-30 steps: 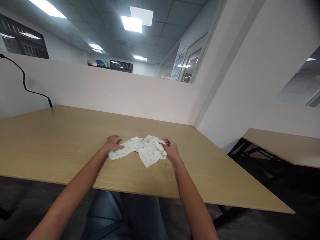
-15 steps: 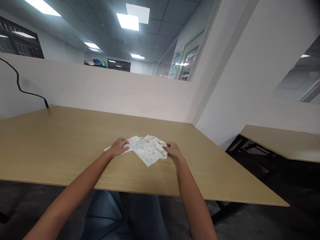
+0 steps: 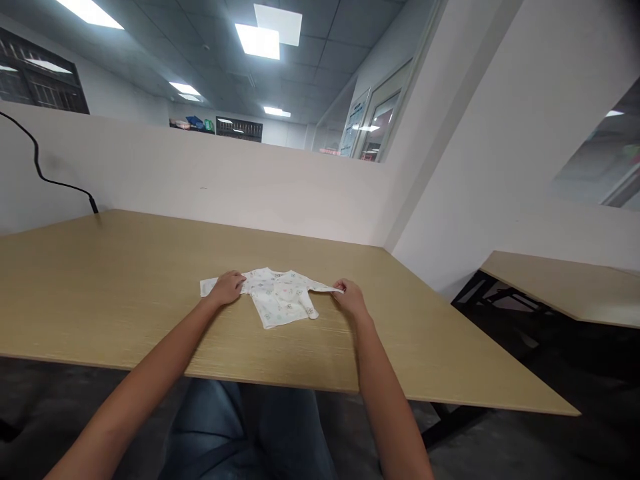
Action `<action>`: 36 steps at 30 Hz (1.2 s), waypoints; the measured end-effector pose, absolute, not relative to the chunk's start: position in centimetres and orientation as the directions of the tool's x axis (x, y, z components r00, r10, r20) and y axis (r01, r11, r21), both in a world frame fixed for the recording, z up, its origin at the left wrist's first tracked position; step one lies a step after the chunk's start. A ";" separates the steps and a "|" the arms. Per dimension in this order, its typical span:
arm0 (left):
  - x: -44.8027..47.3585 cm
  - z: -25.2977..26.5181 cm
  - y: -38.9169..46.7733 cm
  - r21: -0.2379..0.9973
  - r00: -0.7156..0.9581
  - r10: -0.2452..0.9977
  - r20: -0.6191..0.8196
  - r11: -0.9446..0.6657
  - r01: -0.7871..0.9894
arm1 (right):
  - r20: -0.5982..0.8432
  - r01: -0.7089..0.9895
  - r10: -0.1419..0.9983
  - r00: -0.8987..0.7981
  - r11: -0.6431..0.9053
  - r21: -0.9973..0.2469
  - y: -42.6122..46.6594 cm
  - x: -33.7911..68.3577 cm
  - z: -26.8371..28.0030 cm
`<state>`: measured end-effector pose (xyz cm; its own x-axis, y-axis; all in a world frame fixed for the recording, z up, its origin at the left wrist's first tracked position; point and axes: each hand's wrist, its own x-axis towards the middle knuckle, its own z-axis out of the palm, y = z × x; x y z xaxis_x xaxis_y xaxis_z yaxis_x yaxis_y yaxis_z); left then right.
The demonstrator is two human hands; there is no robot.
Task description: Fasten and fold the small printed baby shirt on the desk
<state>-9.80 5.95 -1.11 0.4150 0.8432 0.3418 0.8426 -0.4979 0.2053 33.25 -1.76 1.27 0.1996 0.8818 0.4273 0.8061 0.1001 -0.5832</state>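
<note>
A small white baby shirt (image 3: 277,297) with a faint scattered print lies spread on the table, its neckline toward the far side. My left hand (image 3: 229,287) rests on the left sleeve, fingers laid over the cloth, and the cuff shows beyond it. Between the thumb and fingers of my right hand (image 3: 351,297) is the end of the right sleeve, drawn out to the side. A loose flap of the shirt hangs down on its lower right, folded a little. The fabric under my left palm is hidden.
The wooden table (image 3: 150,320) reaches a low white partition (image 3: 240,193) at the back. A black cable (image 3: 65,187) comes down at the far left. Another table (image 3: 560,280) stands to the right, past a gap. My legs are under the near edge.
The shirt has gone from bunched on its right side to more spread out. My right hand has pulled the right sleeve outward; my left hand has shifted left along its sleeve.
</note>
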 end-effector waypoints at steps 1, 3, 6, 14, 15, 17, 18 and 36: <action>-9.6 -1.3 5.9 0.210 0.396 0.852 0.342 -0.480 0.852 | 0.411 0.817 0.892 0.185 0.093 -0.569 -1.9 33.2 1.2; -9.4 -1.5 5.8 0.225 0.353 0.876 0.327 -0.435 0.872 | 0.362 0.827 0.915 0.176 0.063 -0.559 -2.1 33.0 1.3; -9.3 -1.6 5.6 0.247 0.323 0.899 0.295 -0.398 0.883 | 0.218 0.799 0.971 0.096 0.056 -0.599 -2.7 32.6 1.8; -9.3 -1.2 5.3 0.244 0.312 0.919 0.242 -0.369 0.897 | 0.178 0.791 0.984 -0.003 0.111 -0.602 -3.3 31.3 2.9; -9.2 -1.2 5.4 0.237 0.312 0.919 0.243 -0.368 0.899 | 0.171 0.797 0.985 -0.001 0.104 -0.595 -3.3 31.4 2.8; -9.2 -1.3 5.4 0.221 0.311 0.918 0.245 -0.365 0.904 | 0.155 0.812 0.988 0.009 0.084 -0.578 -3.0 31.7 2.5; -9.2 -1.4 5.4 0.214 0.311 0.918 0.247 -0.365 0.906 | 0.158 0.820 0.987 0.018 0.076 -0.567 -2.9 32.0 2.4; -9.2 -0.8 5.1 0.243 0.318 0.925 0.208 -0.364 0.899 | 0.124 0.822 0.930 0.346 -0.236 -0.518 -1.0 35.7 0.0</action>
<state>-9.24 5.10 -0.76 0.3178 0.9250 0.2081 0.8992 -0.3636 0.2432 35.66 -0.98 -0.05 0.3457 0.9301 0.1238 0.8218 -0.2364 -0.5185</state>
